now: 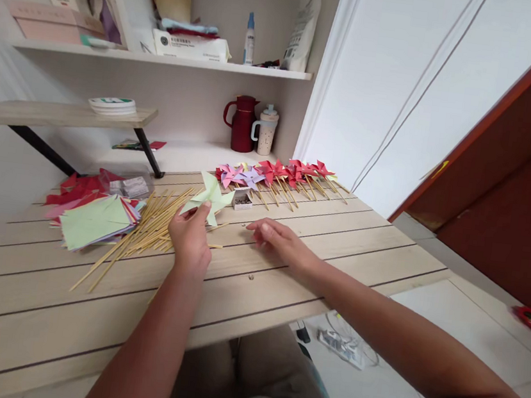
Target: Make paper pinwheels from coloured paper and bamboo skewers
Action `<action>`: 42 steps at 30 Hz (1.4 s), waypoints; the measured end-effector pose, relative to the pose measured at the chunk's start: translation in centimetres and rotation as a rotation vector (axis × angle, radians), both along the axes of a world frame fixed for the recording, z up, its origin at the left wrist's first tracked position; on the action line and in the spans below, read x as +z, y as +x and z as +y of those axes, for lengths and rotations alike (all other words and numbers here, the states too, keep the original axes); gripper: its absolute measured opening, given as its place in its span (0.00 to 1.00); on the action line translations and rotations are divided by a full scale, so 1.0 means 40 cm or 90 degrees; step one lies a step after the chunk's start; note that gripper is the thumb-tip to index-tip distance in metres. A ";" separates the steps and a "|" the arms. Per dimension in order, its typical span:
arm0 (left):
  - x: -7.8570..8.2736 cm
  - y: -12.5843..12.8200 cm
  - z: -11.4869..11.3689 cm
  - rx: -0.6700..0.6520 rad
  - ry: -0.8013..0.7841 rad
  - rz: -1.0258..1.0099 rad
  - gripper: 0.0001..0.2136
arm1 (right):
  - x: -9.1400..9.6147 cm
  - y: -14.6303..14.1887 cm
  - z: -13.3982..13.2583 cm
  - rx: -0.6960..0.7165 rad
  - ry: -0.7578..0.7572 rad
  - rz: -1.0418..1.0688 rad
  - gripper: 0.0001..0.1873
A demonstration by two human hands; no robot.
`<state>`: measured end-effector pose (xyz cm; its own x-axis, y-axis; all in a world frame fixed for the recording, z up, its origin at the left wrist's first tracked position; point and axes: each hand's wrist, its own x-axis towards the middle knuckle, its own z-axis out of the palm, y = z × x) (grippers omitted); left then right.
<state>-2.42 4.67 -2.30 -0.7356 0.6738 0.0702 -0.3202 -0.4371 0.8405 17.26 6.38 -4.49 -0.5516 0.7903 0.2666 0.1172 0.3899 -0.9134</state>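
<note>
My left hand [192, 232] grips a pale green paper pinwheel [210, 197] between thumb and fingers, its blades facing up. To the right, my right hand [277, 238] is low over the tabletop, holding nothing that I can see. Its index finger stretches toward a tiny shiny piece [243, 225] on the wood; whether they touch I cannot tell. Just beyond the pinwheel is a small open box [242, 200] with little dark bits inside. Thin wooden sticks [158, 228] lie in a loose heap beside my left hand.
Finished-looking red pinwheels [273, 171], with pink and purple ones, lie along the table's back. Coloured paper sheets [95, 223] are stacked at left. A dark red jug [243, 124] and a lidded cup [266, 131] stand behind, under a shelf [166, 60]. A small raised stand [62, 117] is at left.
</note>
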 end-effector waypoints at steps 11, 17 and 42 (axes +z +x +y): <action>0.025 -0.002 -0.016 -0.092 -0.021 -0.153 0.07 | 0.140 -0.050 0.071 0.116 -0.024 -0.064 0.19; 0.027 0.004 -0.017 -0.084 -0.044 -0.175 0.07 | 0.040 -0.025 -0.036 0.104 0.488 -0.437 0.31; 0.012 0.017 -0.025 -0.242 -0.048 -0.047 0.14 | 0.132 -0.102 0.125 -0.032 -0.115 0.166 0.25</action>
